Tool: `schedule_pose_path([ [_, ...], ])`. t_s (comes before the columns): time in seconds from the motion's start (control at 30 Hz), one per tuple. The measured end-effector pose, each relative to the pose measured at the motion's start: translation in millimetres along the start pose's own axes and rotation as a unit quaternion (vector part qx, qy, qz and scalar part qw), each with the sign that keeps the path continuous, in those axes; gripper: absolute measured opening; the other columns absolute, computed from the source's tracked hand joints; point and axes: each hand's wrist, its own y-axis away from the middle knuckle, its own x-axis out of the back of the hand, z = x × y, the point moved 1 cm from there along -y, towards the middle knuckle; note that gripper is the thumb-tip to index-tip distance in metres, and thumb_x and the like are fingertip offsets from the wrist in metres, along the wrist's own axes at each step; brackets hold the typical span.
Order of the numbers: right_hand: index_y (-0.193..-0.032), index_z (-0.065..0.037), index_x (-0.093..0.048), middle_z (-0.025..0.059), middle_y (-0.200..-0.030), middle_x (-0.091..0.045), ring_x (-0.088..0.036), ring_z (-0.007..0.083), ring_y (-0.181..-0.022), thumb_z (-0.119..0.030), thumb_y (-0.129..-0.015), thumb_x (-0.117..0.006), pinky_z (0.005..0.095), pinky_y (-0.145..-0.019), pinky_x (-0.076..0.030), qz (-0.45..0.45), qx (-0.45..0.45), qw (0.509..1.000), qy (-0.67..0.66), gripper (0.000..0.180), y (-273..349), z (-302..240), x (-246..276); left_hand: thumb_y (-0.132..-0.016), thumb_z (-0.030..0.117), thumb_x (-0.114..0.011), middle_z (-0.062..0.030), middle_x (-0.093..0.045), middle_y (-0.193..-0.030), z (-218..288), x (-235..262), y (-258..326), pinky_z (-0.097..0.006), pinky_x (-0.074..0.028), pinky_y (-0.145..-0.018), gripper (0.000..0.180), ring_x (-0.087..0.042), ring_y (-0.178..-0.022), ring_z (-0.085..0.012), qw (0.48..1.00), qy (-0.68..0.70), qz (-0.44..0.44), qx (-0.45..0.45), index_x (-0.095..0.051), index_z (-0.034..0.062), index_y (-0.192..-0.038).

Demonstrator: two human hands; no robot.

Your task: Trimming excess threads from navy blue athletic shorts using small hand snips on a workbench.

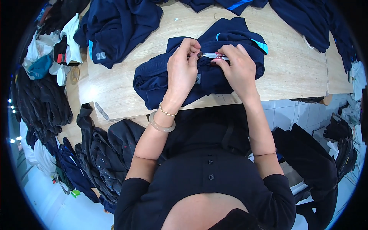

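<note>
A bunched navy garment (153, 78) with light blue trim lies on the wooden table (291, 65) in front of me. My left hand (183, 69) rests on it and pinches a fold of the dark fabric between thumb and fingers. My right hand (239, 69) grips small thread snips (213, 56) with a red handle, metal tips pointing left toward the pinched fold. The two hands are close together over the garment's top edge. A pale bangle and a thin bead bracelet sit on my left wrist.
Another navy garment (119, 27) lies at the table's back left, more dark blue clothes (306, 19) at the back right. Black garments (103, 153) hang off the near left edge. Bags and a white cup (61, 76) sit at the far left. Tiled floor lies to the right.
</note>
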Motion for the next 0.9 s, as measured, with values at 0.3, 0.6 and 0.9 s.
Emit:
schedule_pose_path([
  [0.3, -0.097, -0.005, -0.068, 0.0046, -0.083, -0.067, -0.063, 0.0123, -0.078, -0.014, -0.087, -0.069, 0.0241, -0.070, -0.048, 0.150, -0.196, 0.930, -0.271, 0.014, -3, 38, 46, -0.089, -0.005, -0.055, -0.0055, -0.062, -0.075, 19, 11, 19, -0.023, -0.046, -0.061, 0.012, -0.060, -0.068, -0.0096, 0.982, 0.182, -0.050, 0.012, -0.058, 0.0011, -0.099],
  [0.6, -0.102, -0.003, -0.067, -0.0055, -0.071, -0.050, -0.038, 0.0007, -0.062, -0.023, -0.098, -0.057, 0.0179, -0.054, -0.028, 0.236, -0.296, 0.868, -0.321, 0.023, 24, 79, 96, -0.080, 0.022, -0.075, -0.0106, -0.061, -0.073, 39, -57, 24, -0.034, -0.050, -0.055, 0.024, -0.062, -0.060, -0.0245, 0.986, -0.111, -0.069, -0.098, -0.063, 0.0012, -0.077],
  [0.9, -0.102, -0.003, -0.067, -0.0052, -0.071, -0.050, -0.039, 0.0023, -0.064, -0.026, -0.096, -0.059, 0.0193, -0.056, -0.028, 0.202, -0.317, 0.876, -0.302, 0.025, 42, 77, 97, -0.082, -0.005, -0.063, -0.0105, -0.054, -0.087, 48, -67, 2, -0.030, -0.046, -0.062, 0.004, -0.057, -0.068, -0.0231, 0.974, -0.009, -0.067, -0.218, -0.060, -0.0031, -0.083],
])
